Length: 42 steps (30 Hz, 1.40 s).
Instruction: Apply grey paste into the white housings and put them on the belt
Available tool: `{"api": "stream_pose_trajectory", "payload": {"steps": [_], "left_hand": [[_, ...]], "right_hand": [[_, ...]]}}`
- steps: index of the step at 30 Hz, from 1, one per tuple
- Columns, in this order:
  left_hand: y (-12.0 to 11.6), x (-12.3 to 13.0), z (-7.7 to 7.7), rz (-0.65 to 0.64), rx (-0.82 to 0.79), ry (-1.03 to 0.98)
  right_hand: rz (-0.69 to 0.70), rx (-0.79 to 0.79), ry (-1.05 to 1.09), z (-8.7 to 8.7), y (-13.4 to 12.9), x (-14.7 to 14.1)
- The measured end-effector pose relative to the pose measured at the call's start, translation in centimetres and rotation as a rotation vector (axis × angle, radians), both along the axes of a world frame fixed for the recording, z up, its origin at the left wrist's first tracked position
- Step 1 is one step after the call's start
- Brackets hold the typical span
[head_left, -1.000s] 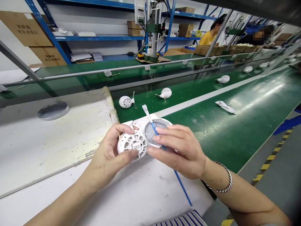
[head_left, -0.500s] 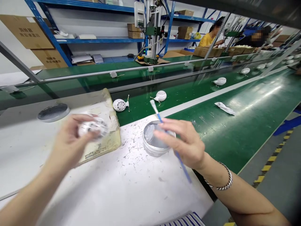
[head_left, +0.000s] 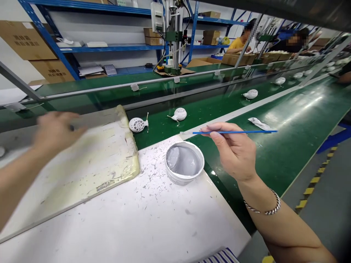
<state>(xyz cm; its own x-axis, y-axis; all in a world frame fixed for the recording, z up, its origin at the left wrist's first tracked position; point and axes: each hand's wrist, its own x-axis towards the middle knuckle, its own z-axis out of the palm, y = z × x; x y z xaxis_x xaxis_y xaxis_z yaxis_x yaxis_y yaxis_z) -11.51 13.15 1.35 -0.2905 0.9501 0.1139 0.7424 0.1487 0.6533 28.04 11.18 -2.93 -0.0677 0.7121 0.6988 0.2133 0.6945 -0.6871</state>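
We take as our landmark the round white plastic tub with glossy grey paste inside, which stands upright near the corner of the flat white work surface. To the right of the tub and a little beyond it, our right hand pinches the thin brush with blue handle and pale bristles between thumb and fingers. The brush lies nearly level; its bristles point to the left and appear just past the far rim of the tub, apart from the paste.

Our left hand is well to the left of the tub, over the thick white board with yellowed edge. It is blurred, but we see its thumb and fingers spread apart. Farther left, a pale round object is cut by the picture border, so we cannot tell what it is.

Beyond the tub, on the green belt, lie one round white slotted plastic housing with thin wires and a similar white housing.
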Motion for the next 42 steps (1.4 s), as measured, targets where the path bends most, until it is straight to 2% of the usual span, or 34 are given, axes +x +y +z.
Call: {"api": "stream_pose_trajectory", "payload": {"steps": [1,5,8,10,13,16,19,22,25,27,31,34,37,42], "left_hand": [[1.4,1.7,-0.6,-0.023,-0.021,0.112],[7.9,7.4,-3.4,-0.140,-0.131,0.154],[11.3,9.5,-4.6,-0.150,-0.209,0.107],[11.9,9.7,-4.7,-0.155,-0.215,0.042],[10.2,9.3,-3.8,-0.145,-0.151,-0.121],[6.7,8.8,-2.1,-0.109,-0.087,-0.397],[3.0,8.6,-0.9,-0.052,-0.039,-0.714],[0.3,8.6,-0.9,0.061,0.012,-0.950],[-1.5,8.6,-1.7,0.170,0.071,-1.123],[-2.3,8.7,-2.3,0.179,0.105,-1.198],[-3.4,9.0,-3.1,0.103,0.157,-1.242],[-3.5,9.1,-3.8,-0.034,0.228,-1.160],[-3.8,9.4,-4.4,-0.180,0.288,-1.061],[-5.0,10.7,-4.5,-0.352,0.212,-0.965]], "right_hand": [[0.033,-0.038,0.016,0.0,-0.1,0.0],[0.108,-0.065,-0.056,0.1,-0.2,0.3],[0.123,-0.001,-0.210,0.1,0.1,0.5],[0.124,0.048,-0.285,0.0,0.4,0.6],[0.125,0.088,-0.330,-0.2,0.7,0.6],[0.128,0.084,-0.335,-0.4,0.9,0.4],[0.148,0.004,-0.285,-0.7,0.9,0.1],[0.229,-0.156,-0.134,-0.9,0.8,-0.1],[0.283,-0.297,0.074,-1.0,1.1,-0.3],[0.292,-0.369,0.204,-1.1,1.6,-0.5],[0.306,-0.554,0.403,-1.5,2.6,-0.6],[0.295,-0.647,0.439,-1.7,3.0,-0.5],[0.255,-0.611,0.377,-1.5,3.0,-0.1],[0.193,-0.487,0.370,-0.6,3.1,0.7]]}}
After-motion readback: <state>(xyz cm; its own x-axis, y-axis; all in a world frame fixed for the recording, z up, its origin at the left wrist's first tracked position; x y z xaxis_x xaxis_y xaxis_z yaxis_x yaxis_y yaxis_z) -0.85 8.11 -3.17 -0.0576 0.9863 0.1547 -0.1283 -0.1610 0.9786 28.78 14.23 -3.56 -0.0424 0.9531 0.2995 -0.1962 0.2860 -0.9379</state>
